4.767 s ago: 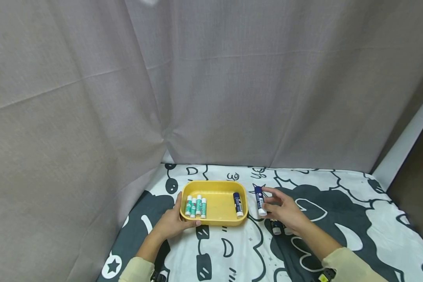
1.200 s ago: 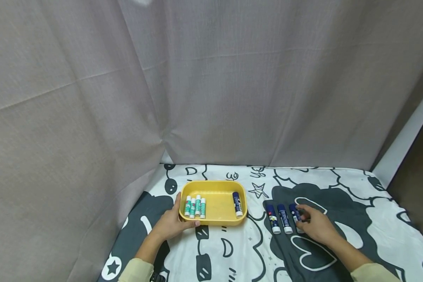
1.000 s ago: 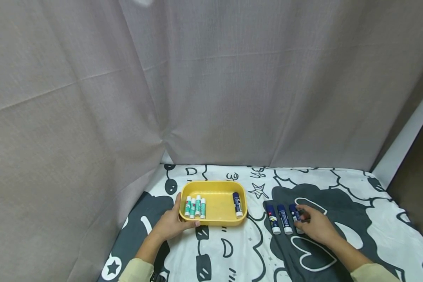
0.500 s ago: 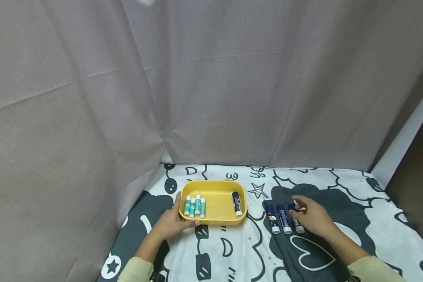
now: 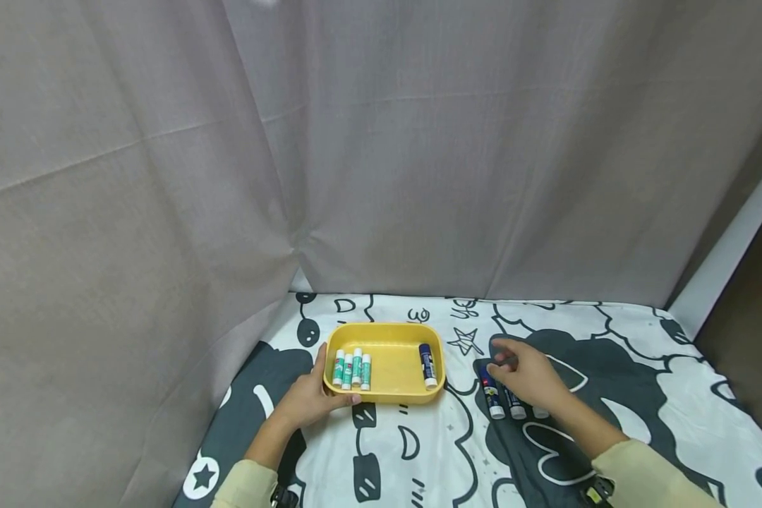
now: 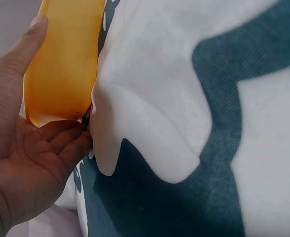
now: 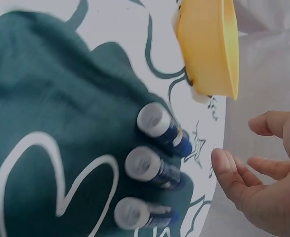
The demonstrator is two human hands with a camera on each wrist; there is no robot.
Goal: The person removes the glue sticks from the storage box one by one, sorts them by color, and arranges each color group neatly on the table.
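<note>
My left hand (image 5: 311,396) holds the left front corner of a yellow tray (image 5: 394,397), thumb along the near wall and fingers round the end. In the left wrist view, these fingers (image 6: 68,140) bend against the tray's end. Inside the tray, several small green-and-white glue sticks (image 5: 347,372) lie on the left and a blue glue stick with a white end (image 5: 427,365) on the right. My right hand (image 5: 528,374) hovers with nothing in it over a row of three blue glue sticks (image 5: 492,396), partly hiding two. The right wrist view shows its thumb and fingers apart, clear of the sticks.
A black-and-white patterned cloth (image 5: 444,458) covers the table, with the blue row on its dark patch to the tray's right. A grey curtain (image 5: 406,176) hangs behind and at left. A dark brown panel (image 5: 752,331) stands at far right.
Earlier the right hand held a blue glue stick beside the tray; it then set one down third in the row, let go and moved left over the row. The left hand stays on the tray.
</note>
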